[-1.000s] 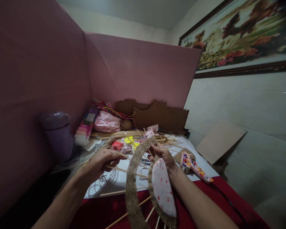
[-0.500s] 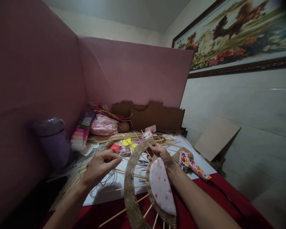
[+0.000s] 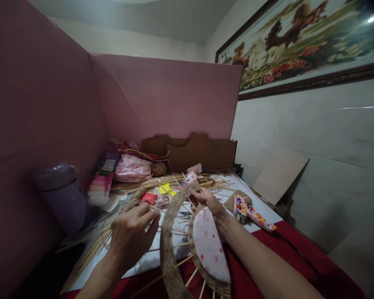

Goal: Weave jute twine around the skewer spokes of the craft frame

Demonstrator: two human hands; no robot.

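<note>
My right hand (image 3: pixel 210 203) grips the upper end of a half-round woven piece (image 3: pixel 168 241), with the thumb and fingers around its inner side. The piece has a wide outer band of brown twine, thin wooden sticks running out like spokes, and an inner half-disc of white fabric (image 3: pixel 208 245) with red dots edged in twine. To the left of the outer band is my left hand (image 3: pixel 134 232), its thumb and fingers pinched together near the stick ends. Whatever lies in that pinch is hidden by the fingers.
A floral glue gun (image 3: pixel 252 214) with a black cord lies at right. Behind are bundled sticks (image 3: pixel 143 184), a ball of twine (image 3: pixel 158 169), red (image 3: pixel 149 198) and yellow (image 3: pixel 165 189) packets, and brown cardboard (image 3: pixel 202 151). A purple lidded container (image 3: pixel 64 203) stands left.
My left hand has turned with its back more toward me and come slightly lower and nearer the band. My right hand keeps its grip on the woven piece. The whole view has shifted a little.
</note>
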